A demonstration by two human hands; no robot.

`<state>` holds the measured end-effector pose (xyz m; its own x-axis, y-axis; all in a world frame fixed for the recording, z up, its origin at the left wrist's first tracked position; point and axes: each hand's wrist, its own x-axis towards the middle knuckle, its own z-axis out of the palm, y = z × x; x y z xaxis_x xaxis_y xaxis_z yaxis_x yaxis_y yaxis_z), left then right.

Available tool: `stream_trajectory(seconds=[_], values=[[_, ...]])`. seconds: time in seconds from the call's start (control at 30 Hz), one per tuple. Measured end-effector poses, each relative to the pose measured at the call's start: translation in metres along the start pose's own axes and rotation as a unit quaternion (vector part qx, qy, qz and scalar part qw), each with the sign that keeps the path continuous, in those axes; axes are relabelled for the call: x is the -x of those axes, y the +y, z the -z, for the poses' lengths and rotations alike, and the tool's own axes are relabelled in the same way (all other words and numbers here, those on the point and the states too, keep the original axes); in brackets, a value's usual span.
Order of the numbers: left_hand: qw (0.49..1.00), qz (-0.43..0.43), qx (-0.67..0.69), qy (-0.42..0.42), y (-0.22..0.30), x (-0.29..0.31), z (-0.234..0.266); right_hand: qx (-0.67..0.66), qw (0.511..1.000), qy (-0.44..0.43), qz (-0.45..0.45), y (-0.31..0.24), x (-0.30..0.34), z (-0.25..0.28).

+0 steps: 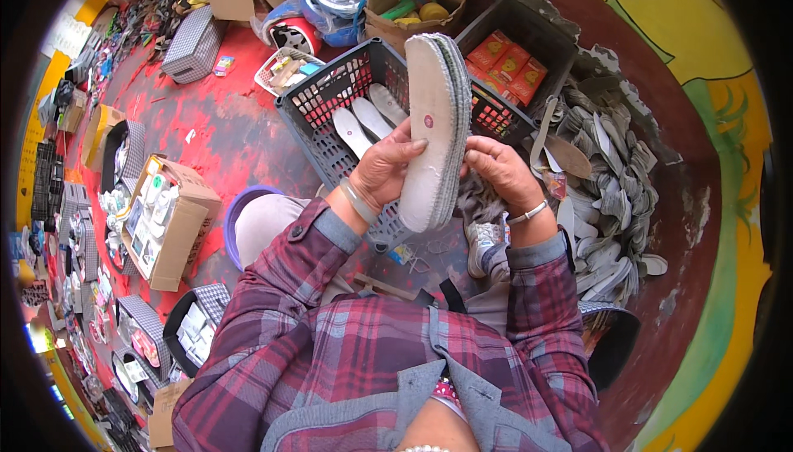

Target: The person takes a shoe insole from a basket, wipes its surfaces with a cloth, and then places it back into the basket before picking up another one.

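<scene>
A thick stack of pale grey insoles (431,173) stands nearly upright in front of me, its layered edges fanned along the right side. My left hand (384,163) grips the stack from the left, thumb pressed on the front insole and fingers behind it. On the other side, my right hand (504,173) has its fingers curled against the layered edge, pinching there; its fingertips are partly hidden. Behind the stack sits a dark plastic crate (318,93) with a few more insoles (351,128) lying in it.
A big heap of loose insoles (607,204) lies on the right against the wall. Beyond is a dark crate of orange boxes (505,64), beside a cardboard box (446,18). Leftward stand a carton of packages (169,221), a purple basin (239,221) and a checked bin (194,43).
</scene>
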<state>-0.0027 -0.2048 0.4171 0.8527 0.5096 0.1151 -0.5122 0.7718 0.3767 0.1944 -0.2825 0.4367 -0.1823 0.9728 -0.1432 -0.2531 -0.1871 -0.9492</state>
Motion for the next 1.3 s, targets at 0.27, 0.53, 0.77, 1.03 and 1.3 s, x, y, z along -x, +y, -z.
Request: stream_trajectory(seconds=[0.27,0.53,0.77,1.03,1.3], values=[[0.936,-0.111,-0.254,0.216,-0.004,-0.008,0.006,0.211,0.958,0.168,0.096,0.010,-0.006,-0.036],[0.922,-0.180,-0.292,0.180,-0.026,-0.012,0.001,0.650,0.693,0.274,0.150,0.018,-0.013,-0.075],[0.977,-0.085,-0.036,0.192,0.003,-0.006,0.040,0.422,0.872,0.209,0.138,0.008,-0.012,-0.037],[0.986,-0.051,-0.072,0.139,-0.006,-0.002,0.020,0.125,0.991,0.039,-0.026,0.009,-0.013,-0.008],[0.965,-0.094,-0.171,0.177,-0.021,-0.003,0.023,0.181,0.978,0.098,-0.030,0.021,-0.016,-0.020]])
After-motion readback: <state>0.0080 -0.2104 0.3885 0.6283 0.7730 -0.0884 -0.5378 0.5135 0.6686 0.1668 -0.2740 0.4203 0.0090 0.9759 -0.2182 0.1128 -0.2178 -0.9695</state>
